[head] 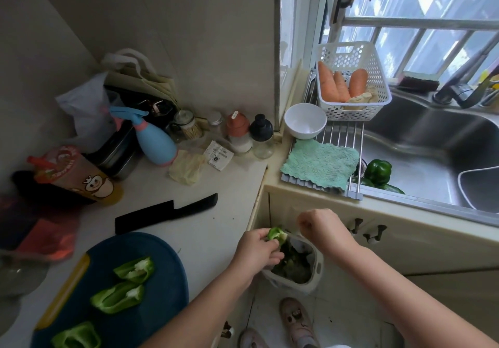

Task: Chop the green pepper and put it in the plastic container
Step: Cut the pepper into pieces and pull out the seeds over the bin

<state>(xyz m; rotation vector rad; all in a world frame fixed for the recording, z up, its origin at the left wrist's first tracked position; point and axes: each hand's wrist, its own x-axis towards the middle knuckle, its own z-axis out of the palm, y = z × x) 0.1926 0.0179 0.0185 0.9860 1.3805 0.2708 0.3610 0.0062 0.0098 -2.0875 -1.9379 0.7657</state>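
Pepper piece (276, 234) (left hand (256, 250))

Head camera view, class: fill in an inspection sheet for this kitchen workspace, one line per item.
Surface: pale counter, blue cutting board on it.
Job's things: three pepper pieces lie on the board; black knife lies beside the board; whole pepper in the sink; plastic container not identified.
Clutter: spray bottle, jars, drink cup, white bowl, carrots in a basket.
Grippers: left hand holds a pepper piece over a waste bag; right hand closed, contents unclear.
Cables: nothing seen.
Surroundings: window, cupboard.
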